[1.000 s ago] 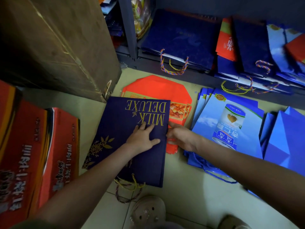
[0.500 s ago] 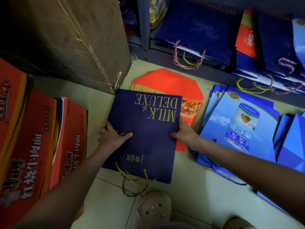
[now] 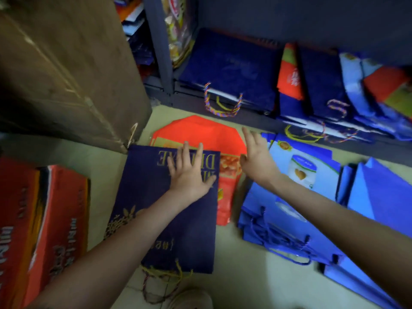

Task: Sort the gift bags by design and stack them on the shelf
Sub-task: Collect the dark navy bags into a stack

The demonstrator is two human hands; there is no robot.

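Navy flat paper gift bag with gold lettering (image 3: pixel 145 175) on the floor, long axis near to far, cord handles at the near end. Left hand (image 3: pixel 189 175) presses flat on its far half, grip wide, fingers straight. Right hand (image 3: pixel 256 161) hovers just right, above a red paper bag (image 3: pixel 200 130), grip wide, holding nothing. Matching navy stack (image 3: pixel 234 70) lies straight beyond on the dark metal shelf (image 3: pixel 256 121); left hand nearer.
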